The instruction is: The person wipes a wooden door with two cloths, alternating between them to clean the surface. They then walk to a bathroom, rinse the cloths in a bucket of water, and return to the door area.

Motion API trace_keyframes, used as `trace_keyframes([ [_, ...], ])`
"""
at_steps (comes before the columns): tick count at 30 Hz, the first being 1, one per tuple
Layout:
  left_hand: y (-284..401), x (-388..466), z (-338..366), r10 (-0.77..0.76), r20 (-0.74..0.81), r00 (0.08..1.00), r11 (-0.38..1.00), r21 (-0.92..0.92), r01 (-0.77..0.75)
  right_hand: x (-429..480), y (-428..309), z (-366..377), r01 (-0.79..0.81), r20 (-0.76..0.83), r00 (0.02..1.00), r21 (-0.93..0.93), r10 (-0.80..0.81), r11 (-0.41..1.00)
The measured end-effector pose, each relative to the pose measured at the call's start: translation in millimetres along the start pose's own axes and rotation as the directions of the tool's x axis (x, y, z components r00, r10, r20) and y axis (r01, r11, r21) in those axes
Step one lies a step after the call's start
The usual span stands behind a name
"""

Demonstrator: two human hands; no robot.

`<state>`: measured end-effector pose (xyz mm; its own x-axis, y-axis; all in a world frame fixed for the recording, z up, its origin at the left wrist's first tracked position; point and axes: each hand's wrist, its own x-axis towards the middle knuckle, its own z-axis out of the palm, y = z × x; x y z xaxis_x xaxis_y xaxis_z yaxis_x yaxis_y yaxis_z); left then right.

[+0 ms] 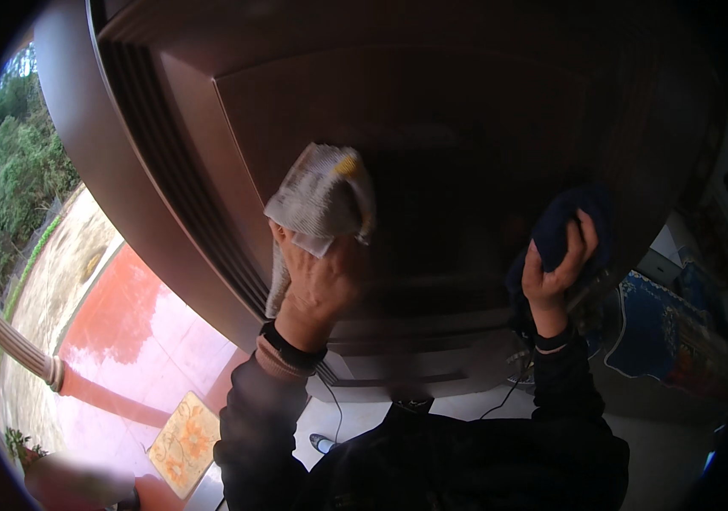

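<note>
A dark brown panelled door (440, 191) with moulded edges fills the upper middle of the view. On its left part lies my left hand (319, 274), closed on a light grey cloth (322, 195) with a yellow patch; the cloth covers my fingers. My right hand (555, 268) holds a dark blue cloth (558, 223) against the lower right of the door, with thumb and fingers spread around it. The two hands are well apart.
Beyond the frame at the left lie a tiled porch (166, 332), a fluted column (12, 332) and shrubs. A floral mat (186, 444) is at the lower left. Blue patterned fabric (651, 326) lies at the right. Thin dark cables (339, 409) hang below the door, near a shoe (321, 443).
</note>
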<state>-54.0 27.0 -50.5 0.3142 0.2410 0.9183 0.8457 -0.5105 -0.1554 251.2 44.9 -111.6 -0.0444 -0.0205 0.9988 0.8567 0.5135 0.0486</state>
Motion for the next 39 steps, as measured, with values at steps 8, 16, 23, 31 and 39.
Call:
trace_keyframes([
  [8, -2, 3, 0, -0.041, -0.078, 0.996, 0.997, 0.061, 0.046, -2, 1, 1, -0.011, -0.013, 1.000, -0.003, 0.011, 1.000],
  [16, 8, -21, -2, 0.007, 0.089, 0.996, 0.994, -0.106, 0.003, 0, 0, 0, -0.023, -0.003, 1.000, -0.024, 0.023, 0.999],
  [23, 0, -40, 0, -0.427, -0.149, 0.892, 0.811, -0.500, 0.305, 1, 0, -1, 0.009, -0.012, 1.000, -0.042, -0.010, 0.999],
  [31, 23, 17, 8, -0.371, -0.119, 0.921, 0.926, -0.123, 0.357, 0, 1, 1, -0.005, -0.020, 1.000, -0.003, 0.005, 1.000],
  [39, 43, 23, 23, -0.156, 0.054, 0.986, 0.986, 0.060, 0.153, 10, -5, 2, 0.004, -0.006, 1.000, -0.020, -0.004, 1.000],
])
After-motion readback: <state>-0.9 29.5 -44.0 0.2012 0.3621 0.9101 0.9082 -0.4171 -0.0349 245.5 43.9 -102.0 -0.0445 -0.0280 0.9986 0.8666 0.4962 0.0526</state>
